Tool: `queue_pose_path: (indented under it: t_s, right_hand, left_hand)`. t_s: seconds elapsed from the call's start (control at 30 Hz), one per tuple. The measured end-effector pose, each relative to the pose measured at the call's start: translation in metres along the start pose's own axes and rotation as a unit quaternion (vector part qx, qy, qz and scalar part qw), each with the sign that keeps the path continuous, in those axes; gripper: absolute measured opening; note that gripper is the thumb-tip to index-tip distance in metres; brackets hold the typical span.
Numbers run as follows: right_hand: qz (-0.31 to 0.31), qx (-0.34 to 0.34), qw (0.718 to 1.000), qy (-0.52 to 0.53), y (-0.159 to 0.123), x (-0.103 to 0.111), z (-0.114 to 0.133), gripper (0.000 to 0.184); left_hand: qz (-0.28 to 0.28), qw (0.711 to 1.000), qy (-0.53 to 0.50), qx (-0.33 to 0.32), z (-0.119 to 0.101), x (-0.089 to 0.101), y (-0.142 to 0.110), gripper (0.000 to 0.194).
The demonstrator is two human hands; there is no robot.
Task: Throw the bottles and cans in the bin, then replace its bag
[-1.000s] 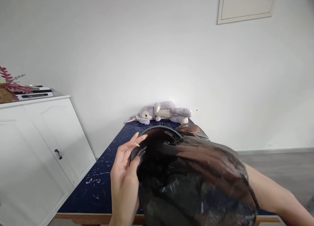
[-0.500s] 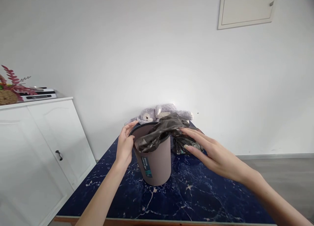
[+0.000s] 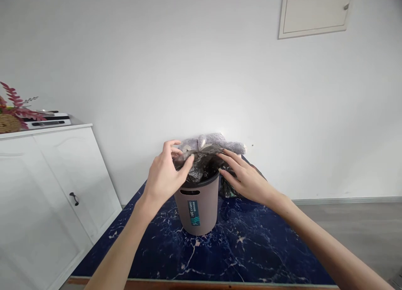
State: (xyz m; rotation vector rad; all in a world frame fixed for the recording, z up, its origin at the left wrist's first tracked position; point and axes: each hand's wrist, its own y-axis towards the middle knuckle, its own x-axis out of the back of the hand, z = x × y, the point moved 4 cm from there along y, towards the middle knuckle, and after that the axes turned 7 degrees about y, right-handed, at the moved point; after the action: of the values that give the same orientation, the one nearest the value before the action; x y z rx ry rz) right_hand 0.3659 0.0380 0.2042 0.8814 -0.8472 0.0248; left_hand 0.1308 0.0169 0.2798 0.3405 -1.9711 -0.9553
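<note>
A grey-brown garbage bin (image 3: 205, 204) with a dark rim, a slot handle and a teal label stands upright on the table. A black garbage bag (image 3: 196, 168) lies bunched over the mouth of the bin, partly inside it. At the bag's left side, my left hand (image 3: 165, 170) has its thumb on the plastic and its fingers curled behind. My right hand (image 3: 243, 174) holds the bag near the right rim, fingers on top and thumb lower. Behind my right hand sits another black plastic bundle (image 3: 226, 188), mostly hidden.
The dark blue marble-patterned table (image 3: 251, 248) has a wooden front edge. A grey plush toy (image 3: 234, 146) lies at the back against the wall. To the left stands a white cabinet (image 3: 63, 189) with a woven basket (image 3: 9, 123) on top.
My left hand has gone from the bin's rim up onto the bag. My right hand has moved left, and the bag no longer hangs over the bin's front. The bin has turned somewhat.
</note>
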Motion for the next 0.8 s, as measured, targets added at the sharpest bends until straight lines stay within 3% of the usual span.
queue_pose_path:
  t_s: [0.1, 0.23, 0.4, 0.5, 0.63, 0.8]
  right_hand:
    - [-0.011, -0.003, 1.0, -0.006, 0.018, -0.004, -0.011, 0.059]
    - [-0.013, 0.058, 0.997, -0.053, 0.043, -0.013, -0.013, 0.059]
    - [-0.054, 0.072, 0.991, -0.095, 0.061, -0.021, -0.002, 0.028]
    - [-0.092, 0.067, 0.987, -0.111, 0.06, -0.019, 0.006, 0.008]
    - [-0.136, 0.068, 0.981, -0.117, 0.048, -0.006, 0.016, 0.008]
    - [-0.137, 0.152, 0.977, -0.058, 0.02, 0.015, 0.042, 0.008]
  left_hand:
    - [0.025, 0.999, 0.009, 0.019, 0.013, 0.0, 0.01, 0.031]
    - [-0.016, 0.997, -0.045, 0.061, 0.024, 0.003, 0.014, 0.03]
    - [-0.073, 0.99, -0.093, 0.082, 0.033, 0.009, 0.014, 0.032]
    - [-0.097, 0.985, -0.107, 0.095, 0.045, 0.017, 0.014, 0.033]
    - [-0.115, 0.979, -0.123, 0.118, 0.069, 0.025, 0.015, 0.036]
    - [-0.121, 0.978, -0.101, 0.137, 0.098, 0.028, 0.02, 0.039]
